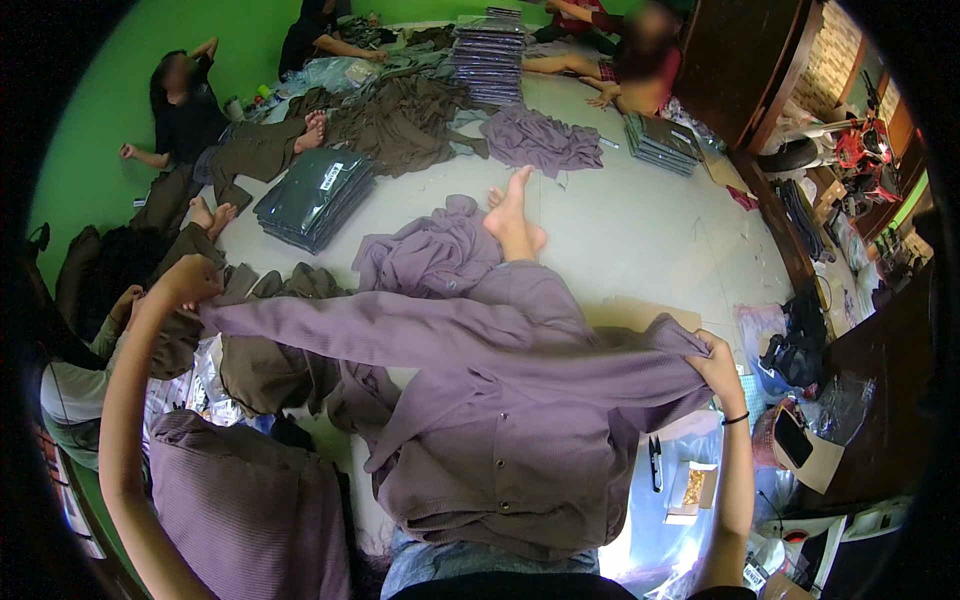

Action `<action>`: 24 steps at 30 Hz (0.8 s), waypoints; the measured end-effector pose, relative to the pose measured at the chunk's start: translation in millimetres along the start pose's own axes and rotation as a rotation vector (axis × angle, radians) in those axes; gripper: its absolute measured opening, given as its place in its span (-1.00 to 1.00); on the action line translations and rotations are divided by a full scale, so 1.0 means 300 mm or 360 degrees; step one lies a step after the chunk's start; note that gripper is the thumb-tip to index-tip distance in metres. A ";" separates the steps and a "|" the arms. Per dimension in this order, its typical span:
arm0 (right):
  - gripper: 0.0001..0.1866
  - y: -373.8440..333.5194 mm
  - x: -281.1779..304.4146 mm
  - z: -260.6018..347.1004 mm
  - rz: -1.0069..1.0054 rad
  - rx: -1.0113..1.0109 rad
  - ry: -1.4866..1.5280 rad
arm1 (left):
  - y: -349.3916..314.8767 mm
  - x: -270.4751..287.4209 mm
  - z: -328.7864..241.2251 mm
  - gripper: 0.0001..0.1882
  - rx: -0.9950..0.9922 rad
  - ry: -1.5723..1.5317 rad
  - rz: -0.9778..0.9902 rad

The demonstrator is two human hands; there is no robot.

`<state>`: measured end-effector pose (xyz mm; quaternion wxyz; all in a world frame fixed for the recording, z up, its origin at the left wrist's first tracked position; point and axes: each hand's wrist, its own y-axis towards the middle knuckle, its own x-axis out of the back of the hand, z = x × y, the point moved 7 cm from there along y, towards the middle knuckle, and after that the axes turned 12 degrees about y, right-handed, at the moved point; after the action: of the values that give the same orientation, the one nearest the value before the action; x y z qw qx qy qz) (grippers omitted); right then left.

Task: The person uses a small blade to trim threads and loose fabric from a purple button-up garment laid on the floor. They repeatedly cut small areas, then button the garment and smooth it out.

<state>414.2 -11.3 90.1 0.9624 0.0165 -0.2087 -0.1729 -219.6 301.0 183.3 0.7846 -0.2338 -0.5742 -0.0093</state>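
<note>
A mauve ribbed long-sleeved shirt (490, 440) with a row of buttons down its front lies over my lap. A long stretch of the same cloth, looking like its sleeves, is pulled taut across in front of me. My left hand (190, 280), raised at the far left, is closed round one end. On the right, my right hand (717, 366) grips the other end, with a dark band on the wrist. Whether the lap part and the stretched part are one garment is hard to tell. Another mauve garment (240, 510) lies beside my left forearm.
Beyond lie a crumpled mauve cloth (430, 245), a bare foot (515, 215) and a stack of packed dark garments (315, 200). Near my right arm are a small box of gold-coloured pieces (692, 490), a black snipper (655, 464) and a phone (793, 438). Several people sit around.
</note>
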 end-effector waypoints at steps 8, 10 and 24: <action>-0.82 -0.090 -0.168 0.461 0.0388 0.0325 -0.0498 | -0.024 -0.024 -0.998 -0.34 -0.1314 -0.0329 -0.1175; -0.78 -0.171 -0.189 0.582 0.0570 0.0599 -0.0708 | -0.087 -0.044 -1.183 -0.32 -0.1499 -0.0501 -0.1197; -0.59 0.002 0.205 0.742 -0.0679 0.0790 -0.0999 | -0.158 0.638 -0.951 -0.78 -0.1405 -0.0580 -0.1115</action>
<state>376.1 -22.6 317.4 0.7622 0.2361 -0.5176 -0.3088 88.0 199.6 307.5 0.4519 -0.3324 -0.6846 -0.4655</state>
